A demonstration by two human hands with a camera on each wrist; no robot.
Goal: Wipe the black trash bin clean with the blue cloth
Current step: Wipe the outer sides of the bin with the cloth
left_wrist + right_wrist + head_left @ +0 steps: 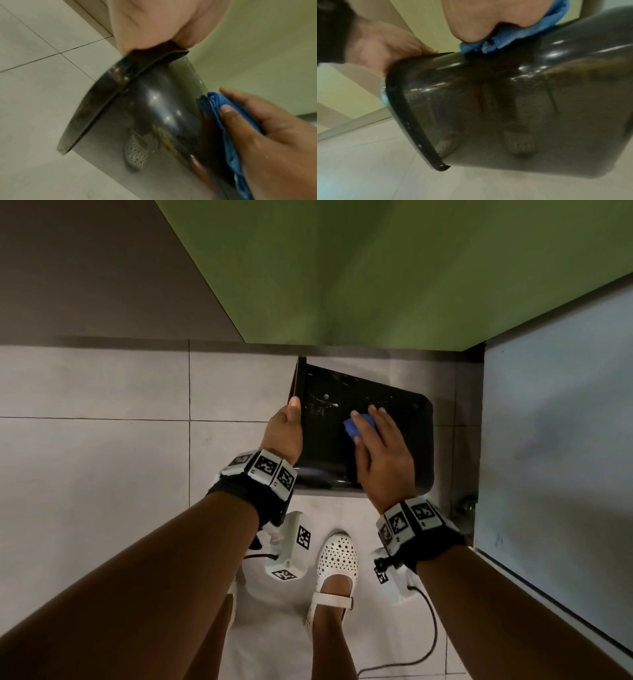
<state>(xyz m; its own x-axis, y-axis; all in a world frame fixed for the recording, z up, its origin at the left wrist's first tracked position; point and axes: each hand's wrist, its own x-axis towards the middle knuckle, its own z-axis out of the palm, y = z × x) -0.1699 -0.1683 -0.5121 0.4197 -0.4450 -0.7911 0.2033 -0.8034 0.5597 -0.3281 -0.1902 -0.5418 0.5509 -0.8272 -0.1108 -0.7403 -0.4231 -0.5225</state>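
Blue cloth (359, 428): folded into a small pad, pinned flat against the side of the bin under the right fingers (375, 419); in the centre of the head view only its left part shows past the fingertips.
Right hand (383, 455): fingers straight and close together, palm down on the cloth, thumb lying along the cloth's lower left edge; in the left wrist view the same hand fills the lower right, with the cloth sandwiched between it and the bin wall.
Left hand (284, 433): clamped on the rim of the bin at its left end, thumb on the outside pointing up the frame; the other fingers are hidden behind the rim, so how they lie cannot be told.
Bin (394, 474): black, glossy, tipped on its side in the middle of the head view, open mouth toward frame left, closed base toward frame right; pale smears and specks show on its upper left part. Whether it touches the floor cannot be told.
Floor (120, 467): pale square tiles with thin dark joints.
Shoe (337, 563): white, perforated, below the bin at lower centre; it is mirrored in the bin's shiny wall in both wrist views.
Wall (394, 268): green, across the top of the head view.
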